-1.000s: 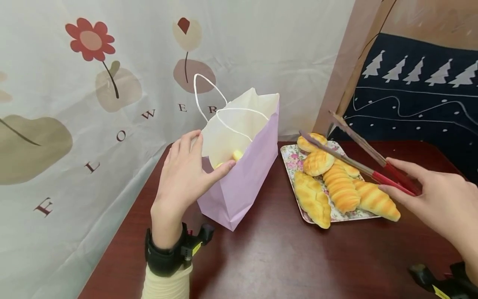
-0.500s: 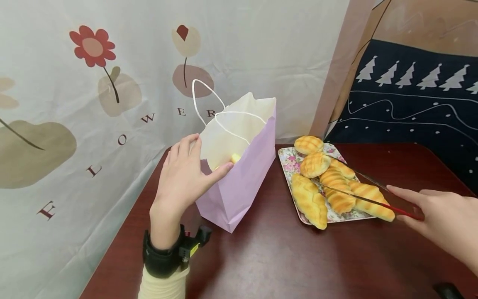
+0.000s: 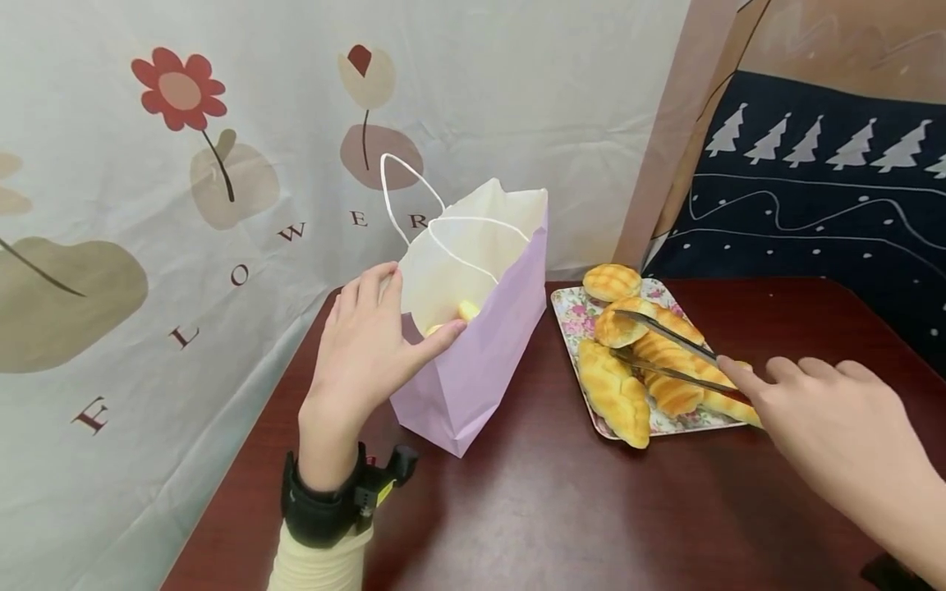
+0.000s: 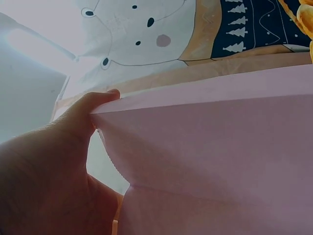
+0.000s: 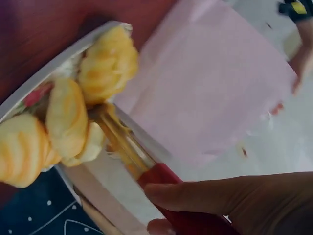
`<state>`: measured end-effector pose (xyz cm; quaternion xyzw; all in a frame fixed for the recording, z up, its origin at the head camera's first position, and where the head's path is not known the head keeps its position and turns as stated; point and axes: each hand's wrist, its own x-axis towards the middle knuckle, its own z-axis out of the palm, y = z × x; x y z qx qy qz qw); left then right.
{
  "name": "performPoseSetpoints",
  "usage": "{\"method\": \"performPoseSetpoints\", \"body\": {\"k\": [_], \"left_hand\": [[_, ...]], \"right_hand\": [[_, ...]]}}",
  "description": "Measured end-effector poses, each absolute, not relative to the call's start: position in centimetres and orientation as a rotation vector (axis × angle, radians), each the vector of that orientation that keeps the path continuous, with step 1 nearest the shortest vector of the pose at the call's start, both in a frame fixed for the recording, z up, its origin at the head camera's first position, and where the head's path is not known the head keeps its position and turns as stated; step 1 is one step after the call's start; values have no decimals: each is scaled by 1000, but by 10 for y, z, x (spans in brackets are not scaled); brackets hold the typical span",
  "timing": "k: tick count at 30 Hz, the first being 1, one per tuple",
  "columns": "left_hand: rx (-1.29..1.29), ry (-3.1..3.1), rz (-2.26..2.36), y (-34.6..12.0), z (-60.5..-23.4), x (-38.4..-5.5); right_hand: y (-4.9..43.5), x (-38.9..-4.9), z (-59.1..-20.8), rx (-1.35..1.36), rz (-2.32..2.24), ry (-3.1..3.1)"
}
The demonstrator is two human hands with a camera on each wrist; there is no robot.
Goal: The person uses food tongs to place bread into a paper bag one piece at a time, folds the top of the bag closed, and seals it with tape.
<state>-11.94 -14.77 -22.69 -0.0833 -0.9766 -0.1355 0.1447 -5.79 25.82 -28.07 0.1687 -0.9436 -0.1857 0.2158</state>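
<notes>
Both hands are gripping: right hand, tongs now reaching farther over the bread-laden tray; left hand, purple bag containing yellow pieces.

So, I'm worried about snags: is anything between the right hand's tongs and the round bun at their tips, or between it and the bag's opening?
Nothing visible separates the tongs from the round bun. Toward the opening, the bag's purple side wall stands between, and a white handle loops across.

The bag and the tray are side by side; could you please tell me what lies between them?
In the head view, only a bare strip of table lies between the bag and the tray, narrowing toward the back.
</notes>
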Motion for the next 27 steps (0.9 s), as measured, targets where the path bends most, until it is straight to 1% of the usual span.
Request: {"method": "performPoseSetpoints", "body": {"k": [6,11,18,27], "left_hand": [[-252,-2799,-371,-149,-226,-119],[-261,-2809,-379,-148,-226,-120],[-256,-2827,-376,-147,-226,-120],[-249,-2823,-399,-148,-225,-119]], "right_hand": [[251,-70,-271,433,-564,-2644],[257,-79,-274,365,-579,-2716],[265,-75,-278,256,-487,-2701],[260,-70,-261,219,-212,-2588]]}}
